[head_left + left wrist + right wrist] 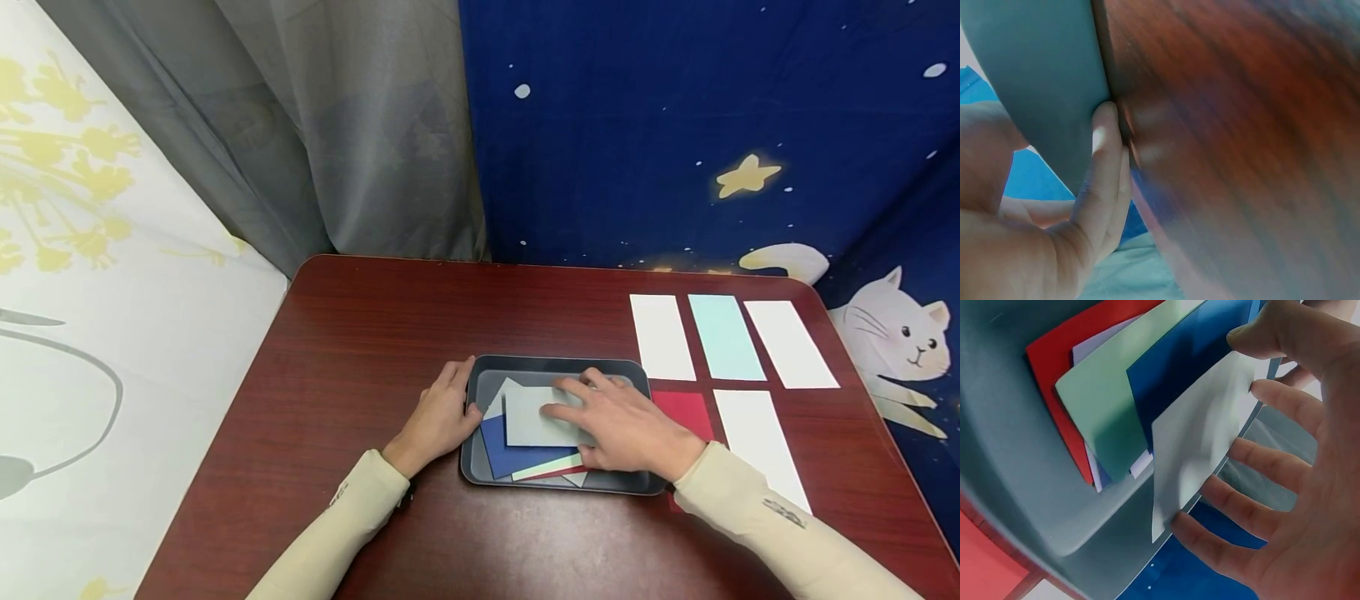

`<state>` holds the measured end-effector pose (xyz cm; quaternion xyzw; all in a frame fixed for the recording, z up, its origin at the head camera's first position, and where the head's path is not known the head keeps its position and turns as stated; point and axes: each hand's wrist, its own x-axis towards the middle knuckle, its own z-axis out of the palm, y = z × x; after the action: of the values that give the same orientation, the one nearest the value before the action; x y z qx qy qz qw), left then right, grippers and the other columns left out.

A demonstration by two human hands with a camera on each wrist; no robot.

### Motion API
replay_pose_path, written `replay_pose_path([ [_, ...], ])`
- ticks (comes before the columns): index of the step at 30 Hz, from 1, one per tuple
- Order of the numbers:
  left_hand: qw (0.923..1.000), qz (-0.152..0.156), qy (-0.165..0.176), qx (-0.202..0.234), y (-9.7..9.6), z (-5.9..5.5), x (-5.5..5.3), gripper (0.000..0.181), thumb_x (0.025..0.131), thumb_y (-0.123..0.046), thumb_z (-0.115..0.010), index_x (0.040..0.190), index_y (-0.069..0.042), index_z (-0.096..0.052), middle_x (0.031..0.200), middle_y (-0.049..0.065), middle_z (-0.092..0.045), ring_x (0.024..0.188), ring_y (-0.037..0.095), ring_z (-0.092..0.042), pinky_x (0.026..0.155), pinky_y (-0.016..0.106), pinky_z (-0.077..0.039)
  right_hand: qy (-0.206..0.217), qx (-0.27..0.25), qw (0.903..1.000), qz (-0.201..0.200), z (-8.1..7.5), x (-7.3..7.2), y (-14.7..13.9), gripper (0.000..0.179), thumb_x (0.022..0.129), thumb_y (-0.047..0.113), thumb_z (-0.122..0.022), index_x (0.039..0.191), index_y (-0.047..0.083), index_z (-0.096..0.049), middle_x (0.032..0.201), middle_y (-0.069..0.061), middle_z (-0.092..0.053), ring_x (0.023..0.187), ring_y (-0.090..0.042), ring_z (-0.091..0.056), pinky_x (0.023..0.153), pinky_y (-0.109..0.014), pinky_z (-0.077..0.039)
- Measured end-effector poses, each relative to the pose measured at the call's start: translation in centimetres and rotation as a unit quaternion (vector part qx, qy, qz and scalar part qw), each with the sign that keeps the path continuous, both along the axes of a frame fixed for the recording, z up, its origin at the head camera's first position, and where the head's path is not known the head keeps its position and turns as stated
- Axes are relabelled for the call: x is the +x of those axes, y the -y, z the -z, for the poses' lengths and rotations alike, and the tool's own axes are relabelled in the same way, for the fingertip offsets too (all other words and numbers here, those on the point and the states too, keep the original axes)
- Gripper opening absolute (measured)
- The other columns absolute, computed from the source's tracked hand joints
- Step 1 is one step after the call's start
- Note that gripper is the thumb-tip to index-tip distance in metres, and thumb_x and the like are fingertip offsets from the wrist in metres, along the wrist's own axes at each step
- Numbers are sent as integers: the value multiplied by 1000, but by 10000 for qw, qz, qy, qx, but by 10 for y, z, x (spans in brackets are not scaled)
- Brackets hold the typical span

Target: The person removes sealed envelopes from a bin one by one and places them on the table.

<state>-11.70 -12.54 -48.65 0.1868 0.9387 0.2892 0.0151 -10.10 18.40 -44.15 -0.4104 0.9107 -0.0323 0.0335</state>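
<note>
A dark grey tray (555,364) lies on the table with a pile of coloured cards inside. My left hand (438,417) holds its left side, fingers laid along the outer wall (1041,81) and thumb at the rim. Over the pile, my right hand (626,425) spans a white card (1185,444), thumb at one edge and fingertips along another. A blue card (497,446) shows beneath it. Green (1094,419) and red (1063,381) cards, plus paler ones, stick out of the pile; their remaining parts are covered.
Right of the tray, flat cards lie in rows: white (663,337), mint (726,337) and white (791,343) at the back, red (682,408) and white (761,442) nearer. Part of the red one hides behind my right hand and the tray. Curtains (397,125) hang beyond the brown table (375,333).
</note>
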Motion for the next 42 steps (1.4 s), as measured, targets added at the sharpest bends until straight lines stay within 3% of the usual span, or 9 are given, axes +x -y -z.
replay_pose_path([
  [5,9997,45,-78,217,1,1,0,76,91,-6,-72,160,11,-46,142,22,-59,82,17,-59,78,53,-57,26,-54,10000,68,-1,1,-4,68,84,31,-91,148,28,-69,154,-14,-58,123,-37,-58,93,-62,-57],
  [6,9993,111,-180,300,4,9,-1,75,94,-9,-71,162,9,-45,144,20,-59,82,16,-59,79,51,-57,39,-62,9999,84,-2,1,-5,68,84,30,-90,148,28,-69,155,-14,-57,123,-37,-58,94,-61,-57],
  [10,9991,139,-254,306,5,10,-1,74,93,-8,-70,161,10,-46,143,22,-59,80,16,-58,80,54,-57,68,-83,9998,139,-2,2,-9,68,83,27,-89,148,28,-69,155,-14,-57,124,-37,-58,94,-59,-58],
  [16,10000,23,10,22,0,0,1,76,93,-6,-73,162,8,-45,145,21,-59,81,17,-58,82,52,-58,116,-59,9997,224,-4,3,-14,71,83,28,-91,150,28,-68,156,-14,-56,127,-38,-56,90,-61,-58],
  [25,9998,83,-129,132,2,2,-1,75,92,-5,-73,161,10,-46,141,22,-60,85,18,-61,78,51,-57,-168,-22,9995,284,-7,4,-23,68,83,30,-90,148,26,-70,153,-15,-58,121,-37,-57,79,-54,-61],
  [27,9994,123,-187,280,3,7,-2,75,91,-6,-72,160,10,-46,140,23,-59,84,19,-61,76,52,-57,-211,-20,9993,311,-8,4,-24,68,82,31,-90,147,27,-70,152,-14,-58,120,-36,-56,77,-53,-61],
  [34,9981,209,-486,304,12,50,-15,80,89,-13,-70,163,6,-45,140,20,-59,83,16,-60,72,50,-54,-318,-72,9986,408,-10,7,-32,67,82,32,-89,146,26,-71,150,-15,-60,117,-36,-57,74,-50,-59],
  [37,9979,244,-425,415,12,45,-14,80,91,-13,-71,164,4,-44,142,20,-58,82,16,-61,73,52,-55,-325,-73,9983,470,-10,8,-35,68,82,33,-90,146,25,-71,149,-15,-60,118,-36,-57,76,-52,-59],
  [42,9983,171,-499,265,13,62,-19,81,91,-15,-70,166,0,-43,144,17,-58,82,11,-59,74,49,-56,-269,-95,9981,554,-12,9,-39,70,81,32,-92,147,26,-71,150,-15,-59,119,-37,-56,73,-52,-59],
])
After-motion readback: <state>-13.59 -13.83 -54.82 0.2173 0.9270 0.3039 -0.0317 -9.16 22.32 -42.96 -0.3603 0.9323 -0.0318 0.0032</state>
